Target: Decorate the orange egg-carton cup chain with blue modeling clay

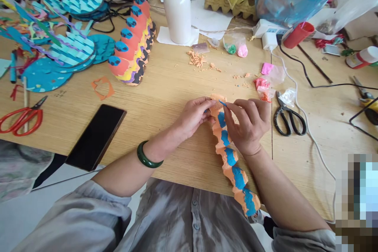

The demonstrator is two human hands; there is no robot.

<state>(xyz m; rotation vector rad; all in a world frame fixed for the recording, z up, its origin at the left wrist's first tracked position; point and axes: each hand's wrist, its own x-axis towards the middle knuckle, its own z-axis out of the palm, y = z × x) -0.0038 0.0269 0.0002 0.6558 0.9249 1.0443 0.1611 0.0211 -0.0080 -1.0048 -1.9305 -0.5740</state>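
In the head view, the orange bumpy strip (217, 134) lies lengthwise from the hands towards the wearer: its far end sits between the fingers over the middle of the worktop (165, 102), and its near end reaches past the worktop's near edge. The long axis slants, the near end lying further right. Blue patches (238, 177) run along it; the far end is bare orange.

The left hand (196, 116) has its fingers closed together on that far end's left side. The right hand (249, 124), fingers curled, pinches a small blue piece (222, 103) between thumb and forefinger, directly over the bare part; whether it touches, I cannot tell. Both hands are about equally near this end, while the right forearm runs alongside the rest.
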